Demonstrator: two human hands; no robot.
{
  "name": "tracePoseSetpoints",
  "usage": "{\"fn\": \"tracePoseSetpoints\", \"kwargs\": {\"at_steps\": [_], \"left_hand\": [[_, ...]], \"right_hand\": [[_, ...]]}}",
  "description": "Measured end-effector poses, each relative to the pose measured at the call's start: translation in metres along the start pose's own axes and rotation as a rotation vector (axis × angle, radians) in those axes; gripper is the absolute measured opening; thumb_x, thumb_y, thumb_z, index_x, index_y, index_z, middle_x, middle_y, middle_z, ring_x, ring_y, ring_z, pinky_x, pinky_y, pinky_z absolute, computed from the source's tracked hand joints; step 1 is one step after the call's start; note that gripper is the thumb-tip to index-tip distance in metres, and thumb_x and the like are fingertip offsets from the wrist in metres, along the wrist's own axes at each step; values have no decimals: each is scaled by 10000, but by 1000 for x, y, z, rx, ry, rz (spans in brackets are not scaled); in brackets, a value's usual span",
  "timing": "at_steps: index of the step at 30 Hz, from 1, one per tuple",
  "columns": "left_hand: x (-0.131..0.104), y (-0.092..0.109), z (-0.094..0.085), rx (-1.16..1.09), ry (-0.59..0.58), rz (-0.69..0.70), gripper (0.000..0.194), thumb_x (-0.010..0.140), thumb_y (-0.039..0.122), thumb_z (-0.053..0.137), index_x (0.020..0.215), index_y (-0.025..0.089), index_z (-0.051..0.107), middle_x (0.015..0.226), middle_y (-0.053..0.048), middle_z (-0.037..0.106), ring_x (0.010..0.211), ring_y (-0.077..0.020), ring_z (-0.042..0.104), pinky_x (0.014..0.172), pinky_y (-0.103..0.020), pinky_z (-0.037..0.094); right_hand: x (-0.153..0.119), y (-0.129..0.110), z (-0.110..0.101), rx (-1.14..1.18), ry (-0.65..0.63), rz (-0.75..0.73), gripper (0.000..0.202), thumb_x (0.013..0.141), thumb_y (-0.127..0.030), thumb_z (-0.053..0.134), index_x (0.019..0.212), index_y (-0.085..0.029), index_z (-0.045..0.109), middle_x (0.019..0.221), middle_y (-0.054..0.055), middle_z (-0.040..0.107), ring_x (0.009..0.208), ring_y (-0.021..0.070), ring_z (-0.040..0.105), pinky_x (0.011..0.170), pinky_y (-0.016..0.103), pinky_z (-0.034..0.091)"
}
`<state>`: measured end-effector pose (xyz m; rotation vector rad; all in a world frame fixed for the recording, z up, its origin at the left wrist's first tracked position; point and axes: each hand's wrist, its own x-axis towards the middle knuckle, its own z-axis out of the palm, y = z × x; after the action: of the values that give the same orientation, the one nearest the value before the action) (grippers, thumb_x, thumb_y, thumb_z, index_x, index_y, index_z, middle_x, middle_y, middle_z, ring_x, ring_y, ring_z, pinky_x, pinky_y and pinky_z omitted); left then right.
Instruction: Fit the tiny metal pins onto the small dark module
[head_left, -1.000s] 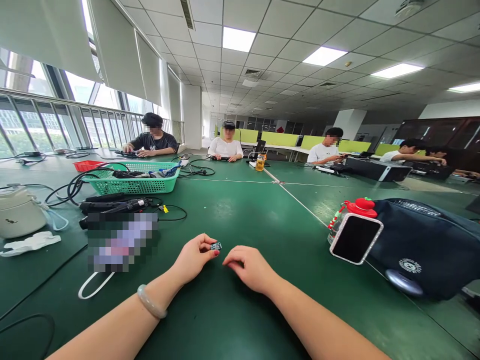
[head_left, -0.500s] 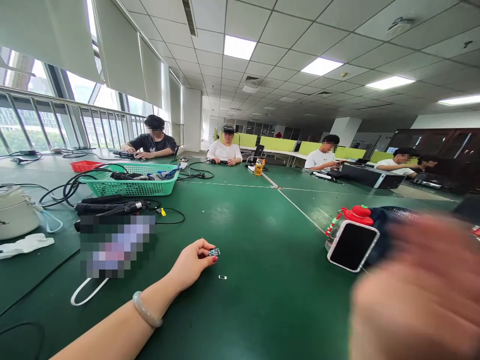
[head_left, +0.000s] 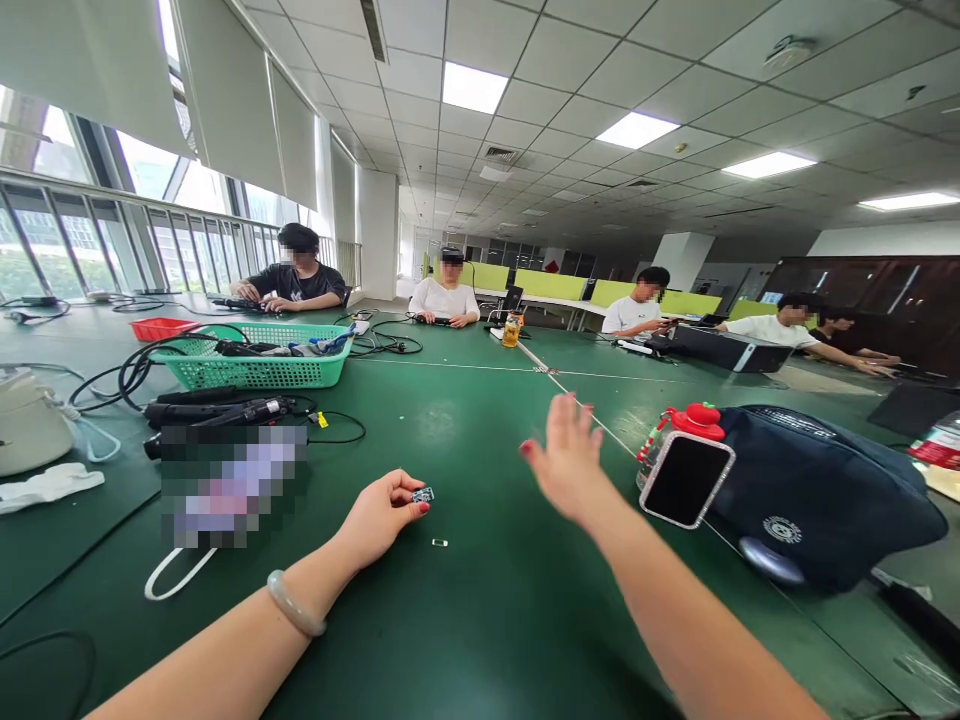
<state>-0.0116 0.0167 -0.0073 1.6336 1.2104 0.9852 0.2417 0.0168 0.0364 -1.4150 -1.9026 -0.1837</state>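
Note:
My left hand (head_left: 379,518), a pale bangle on its wrist, pinches a small circuit board (head_left: 423,495) between thumb and fingers, just over the green tabletop (head_left: 480,620). Close below it lies a tiny white rectangular piece (head_left: 440,543) with a dark centre. My right hand (head_left: 568,465) is raised with its fingers spread and holds nothing. To its right, a phone (head_left: 688,480) with a sparkly edge leans against a clear bottle with a red lid (head_left: 697,420).
A navy bag (head_left: 840,510) sits at the right. On the left are a green basket (head_left: 262,372) with cables and gear, a red basket (head_left: 161,328), black devices (head_left: 225,412), a blurred-out pouch and a pale container (head_left: 34,425). Several people sit across the table.
My right hand, a close blur at the lower right before, is now out over the table's middle with fingers spread, uncovering the navy bag. My left hand still pinches the circuit board.

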Motion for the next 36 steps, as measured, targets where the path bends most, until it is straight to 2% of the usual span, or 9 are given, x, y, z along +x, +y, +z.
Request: {"fn": "tracePoseSetpoints", "kwargs": {"at_steps": [2,4,8,10,13,15,17,23,36], "left_hand": [[0,-1,-1,-7,-6,9,249,638,322,648,821,177,561,745,-24,678,714,-162,613,682,-267,446],[0,-2,-1,-5,-1,20,243,644,309,645,826,175,559,745,-22,675,706,-156,607,675,-262,445],[2,-3,-1,-7,13,22,240,636,300,650,816,171,557,727,-12,663,694,-153,608,675,-266,454],[2,-3,0,-13,9,10,245,626,299,657,808,170,559,712,-8,662,684,-154,609,667,-268,457],[2,-2,2,-23,8,10,246,624,291,658,816,170,562,713,-8,664,694,-155,613,669,-265,457],[2,-2,2,-10,8,9,236,629,286,655,815,173,563,722,-7,666,707,-156,615,674,-263,455],[3,-2,2,16,10,-3,229,633,287,653,813,177,564,712,-2,664,701,-156,615,665,-261,453],[3,-2,2,26,11,-11,232,633,290,652,811,174,559,681,6,650,687,-153,611,667,-262,457],[3,-1,3,5,13,-17,229,621,286,659,799,179,564,693,5,657,702,-153,618,693,-264,463]], "right_hand": [[-12,-18,3,-82,-123,-75,749,853,-482,405,1406,-167,10,1462,113,64,1326,313,-20,1036,574,60],[-23,-36,10,-117,-304,-140,777,858,-517,356,1400,-141,-54,1463,93,-13,1327,270,-77,1063,522,27],[-35,-58,24,-23,-680,-158,771,858,-568,287,1402,-99,5,1459,96,-25,1332,245,-50,1085,442,56],[-36,-62,27,41,-784,-201,771,846,-563,338,1402,-97,76,1460,100,40,1335,247,16,1087,411,92],[-36,-65,29,97,-722,-257,650,826,-456,471,1361,-139,280,1413,92,273,1285,249,242,1051,380,204],[-35,-67,30,83,-632,-207,454,828,-358,497,1246,-183,463,1264,77,491,1145,242,428,979,386,293],[-34,-67,32,71,-582,-127,312,830,-315,500,1113,-205,572,1085,60,608,1005,224,515,900,373,354],[-40,-59,46,157,-586,-73,228,784,-302,571,980,-201,629,956,43,625,941,186,527,830,273,400],[-45,-62,53,167,-554,-94,97,788,-207,554,813,-210,648,831,21,609,854,161,528,765,244,398]]}}
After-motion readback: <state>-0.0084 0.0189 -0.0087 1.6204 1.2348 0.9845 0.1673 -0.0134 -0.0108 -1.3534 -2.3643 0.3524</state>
